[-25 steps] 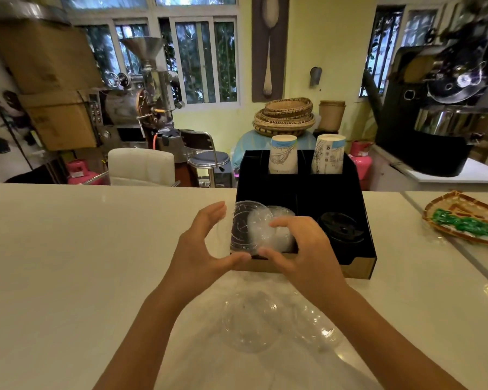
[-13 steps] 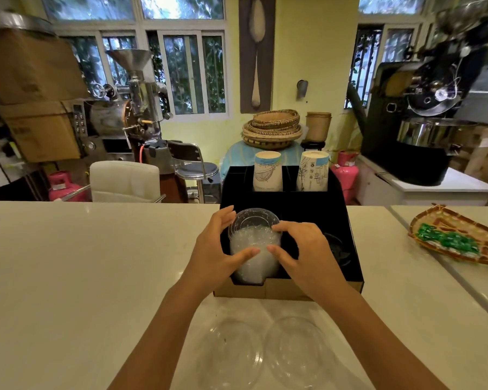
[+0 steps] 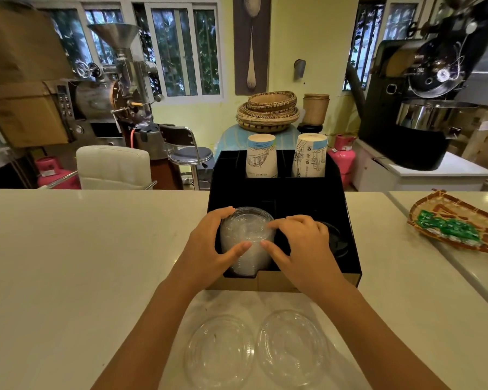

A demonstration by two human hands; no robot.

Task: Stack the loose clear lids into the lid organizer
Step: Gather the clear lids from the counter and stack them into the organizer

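A black lid organizer (image 3: pixel 347 220) stands on the white counter in front of me. A stack of clear lids (image 3: pixel 247 230) leans in its front left slot. My left hand (image 3: pixel 209 249) cups the stack's left side and my right hand (image 3: pixel 302 249) its right side, thumbs meeting at the front. Two loose clear lids lie flat on the counter near me, one on the left (image 3: pixel 219 351) and one on the right (image 3: pixel 292 347). Black lids (image 3: pixel 337 240) sit in the front right slot, partly hidden by my right hand.
Two stacks of paper cups (image 3: pixel 261 156) stand in the organizer's back slots. A woven tray with green packets (image 3: pixel 457 226) lies at the counter's right. Beyond the counter are a white chair (image 3: pixel 113 167), a stool and coffee roasting machines.
Both hands moved forward into the front left slot and closed around the stack of clear lids. The view tilted down, so the two loose lids now show fully.
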